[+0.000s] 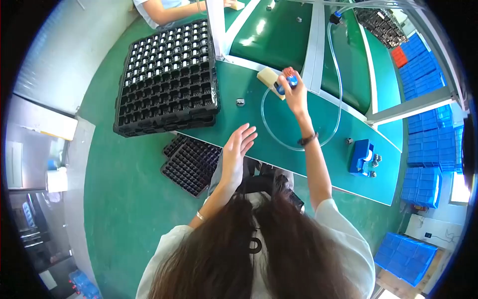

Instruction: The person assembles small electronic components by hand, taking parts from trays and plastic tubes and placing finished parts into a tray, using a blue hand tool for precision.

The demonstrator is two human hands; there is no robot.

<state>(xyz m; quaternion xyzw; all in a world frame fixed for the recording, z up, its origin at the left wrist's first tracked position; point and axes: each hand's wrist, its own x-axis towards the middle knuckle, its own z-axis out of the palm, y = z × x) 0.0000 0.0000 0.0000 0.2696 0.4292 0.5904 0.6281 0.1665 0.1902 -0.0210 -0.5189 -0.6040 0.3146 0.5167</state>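
Observation:
My right hand [297, 98] is closed around a small blue tool [280, 88] at the table's far edge; its exact kind is partly hidden by my fingers. A cream-coloured block [268, 76] sits right beside it. A clear hose [264, 118] loops over the green table [234, 79] to that spot. My left hand [234, 153] hovers at the near table edge, fingers stretched out, holding nothing. Ahead of it, a small shiny metal part [240, 102] stands alone on the table.
Stacked black trays [167, 107] with rows of small parts stand at left. More black trays [186, 167] lie lower down. A blue box [359, 157] and several metal parts [376, 160] are at right. Beyond a white frame [313, 47] runs a green belt [271, 32]. Another person's arm [179, 11] is at upper left.

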